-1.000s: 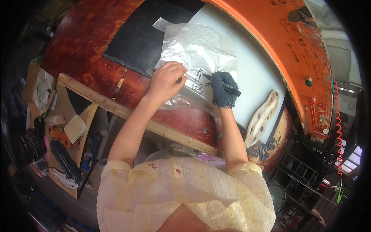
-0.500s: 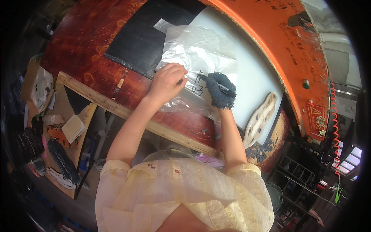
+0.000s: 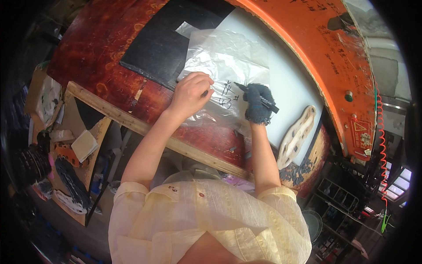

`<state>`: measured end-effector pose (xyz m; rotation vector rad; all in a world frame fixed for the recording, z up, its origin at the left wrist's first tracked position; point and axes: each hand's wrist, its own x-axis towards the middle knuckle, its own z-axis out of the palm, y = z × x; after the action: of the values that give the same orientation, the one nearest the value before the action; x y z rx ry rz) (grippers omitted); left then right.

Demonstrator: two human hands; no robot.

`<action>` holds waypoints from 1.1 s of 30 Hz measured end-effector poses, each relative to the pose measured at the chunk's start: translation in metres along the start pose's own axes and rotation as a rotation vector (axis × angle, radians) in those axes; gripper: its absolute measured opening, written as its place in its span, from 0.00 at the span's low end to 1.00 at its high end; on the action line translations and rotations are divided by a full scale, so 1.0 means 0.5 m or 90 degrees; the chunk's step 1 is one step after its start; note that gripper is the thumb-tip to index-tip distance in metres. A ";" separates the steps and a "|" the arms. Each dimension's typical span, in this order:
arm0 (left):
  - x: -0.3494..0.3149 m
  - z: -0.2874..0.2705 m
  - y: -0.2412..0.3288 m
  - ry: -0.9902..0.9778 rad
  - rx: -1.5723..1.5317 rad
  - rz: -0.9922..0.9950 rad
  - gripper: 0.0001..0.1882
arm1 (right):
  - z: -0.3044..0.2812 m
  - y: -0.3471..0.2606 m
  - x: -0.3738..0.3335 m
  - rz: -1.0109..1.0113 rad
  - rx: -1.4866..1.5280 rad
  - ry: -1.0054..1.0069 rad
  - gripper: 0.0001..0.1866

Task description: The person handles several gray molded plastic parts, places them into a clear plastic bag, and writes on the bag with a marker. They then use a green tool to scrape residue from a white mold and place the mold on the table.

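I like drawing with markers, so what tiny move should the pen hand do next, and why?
Probably the gloved right hand should make one more short stroke beside the dark marks. It grips a black marker with the tip close to them, and the left hand rests at the edge of the clear plastic, which may help steady it.

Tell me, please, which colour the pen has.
The pen is black, best seen in the head view.
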<state>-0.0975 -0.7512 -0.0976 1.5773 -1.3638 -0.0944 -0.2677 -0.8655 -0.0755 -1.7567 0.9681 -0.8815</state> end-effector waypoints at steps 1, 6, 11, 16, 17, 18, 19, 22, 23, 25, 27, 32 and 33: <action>0.001 -0.001 0.000 -0.001 -0.001 -0.003 0.09 | -0.002 0.002 0.001 0.008 0.046 0.042 0.07; 0.009 -0.010 -0.007 -0.011 0.016 -0.013 0.08 | -0.019 0.015 0.011 -0.014 0.130 0.052 0.08; 0.013 -0.015 -0.007 -0.012 0.038 -0.008 0.07 | -0.023 0.021 0.007 0.033 0.009 0.095 0.09; 0.012 -0.012 -0.004 -0.003 0.035 -0.005 0.08 | -0.020 0.013 -0.002 -0.163 -0.063 0.019 0.07; 0.011 -0.012 -0.003 -0.003 0.034 -0.009 0.08 | -0.021 0.010 -0.003 -0.077 -0.049 0.040 0.07; 0.011 -0.012 -0.003 -0.004 0.036 -0.008 0.08 | -0.023 0.008 -0.004 -0.059 -0.050 0.037 0.07; 0.011 -0.012 -0.003 -0.006 0.035 -0.010 0.08 | -0.025 0.005 -0.005 -0.051 -0.052 0.037 0.07; 0.011 -0.012 -0.003 -0.007 0.035 -0.011 0.08 | -0.031 0.003 -0.005 -0.051 -0.079 0.016 0.08; 0.011 -0.012 -0.003 -0.007 0.032 -0.014 0.09 | -0.032 0.004 -0.005 -0.065 -0.087 0.004 0.08; 0.011 -0.011 -0.003 -0.004 0.038 -0.009 0.09 | -0.032 0.008 -0.004 -0.043 -0.080 0.055 0.08; 0.011 -0.011 -0.003 -0.003 0.039 -0.010 0.09 | -0.031 0.013 -0.003 -0.033 -0.066 0.066 0.08; 0.011 -0.011 -0.002 -0.003 0.027 -0.017 0.09 | -0.028 0.017 -0.003 -0.054 -0.035 0.099 0.08; 0.011 -0.011 -0.002 -0.003 0.033 -0.012 0.09 | -0.029 0.016 -0.004 -0.038 -0.049 0.084 0.07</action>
<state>-0.0914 -0.7520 -0.0926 1.6339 -1.3652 -0.0756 -0.2831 -0.8715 -0.0787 -1.8181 1.0520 -1.0208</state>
